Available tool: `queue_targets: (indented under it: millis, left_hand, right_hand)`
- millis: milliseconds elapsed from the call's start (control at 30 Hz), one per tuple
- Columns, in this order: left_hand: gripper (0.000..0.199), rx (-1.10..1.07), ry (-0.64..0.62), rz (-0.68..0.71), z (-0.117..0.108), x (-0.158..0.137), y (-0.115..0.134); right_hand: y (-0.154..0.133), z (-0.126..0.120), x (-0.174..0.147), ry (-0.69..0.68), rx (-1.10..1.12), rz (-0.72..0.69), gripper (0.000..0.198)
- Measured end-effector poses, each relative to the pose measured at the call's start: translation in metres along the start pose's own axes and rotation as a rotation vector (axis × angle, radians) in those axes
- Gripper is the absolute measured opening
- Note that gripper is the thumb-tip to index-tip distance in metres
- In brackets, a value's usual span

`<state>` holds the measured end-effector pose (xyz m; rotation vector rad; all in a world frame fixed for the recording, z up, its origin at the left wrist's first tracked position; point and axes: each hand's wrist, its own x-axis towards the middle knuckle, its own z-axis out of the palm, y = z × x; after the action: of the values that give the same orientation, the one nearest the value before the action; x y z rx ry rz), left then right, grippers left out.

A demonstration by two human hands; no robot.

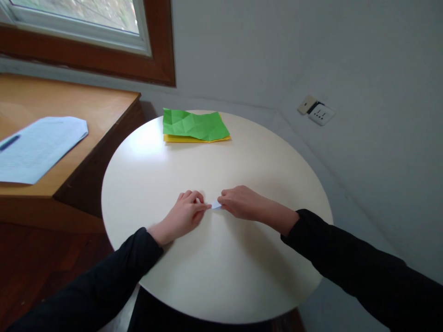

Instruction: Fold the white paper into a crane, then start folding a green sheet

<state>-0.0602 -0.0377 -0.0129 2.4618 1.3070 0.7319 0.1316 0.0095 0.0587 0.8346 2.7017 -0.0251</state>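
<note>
A small piece of white paper (216,204) lies between my two hands near the middle of the round table (221,276). My left hand (188,211) has its thumb and fingers closed on the paper's left end. At the other end, the closed fingers of my right hand (239,202) grip the paper and cover much of it. How the paper is folded under the fingers cannot be made out. Farther back lies a creased green sheet (194,124) on top of yellow paper (197,139).
To the left is a wooden desk (104,108) with white papers (44,147) and a dark pen (9,143) on them. A window frame (161,46) is above it. The wall at the right carries a power socket (321,114).
</note>
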Motion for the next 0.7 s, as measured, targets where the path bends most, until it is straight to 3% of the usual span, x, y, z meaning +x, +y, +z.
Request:
queue_targets:
  millis: [300,500,700]
  left_hand:
    - [0.022,-0.129,0.067,-0.066,0.001,-0.001,-0.006]
    - [0.014,-0.176,0.078,-0.14,0.004,0.001,-0.008]
    - [0.01,-0.154,0.078,-0.182,0.005,0.004,-0.005]
  right_hand:
    - [0.007,-0.014,0.013,-0.098,0.095,0.006,0.018]
    - [0.001,-0.01,0.009,-0.034,0.05,-0.011,0.019]
    - [-0.01,0.012,0.0,0.049,-0.043,0.028,0.018]
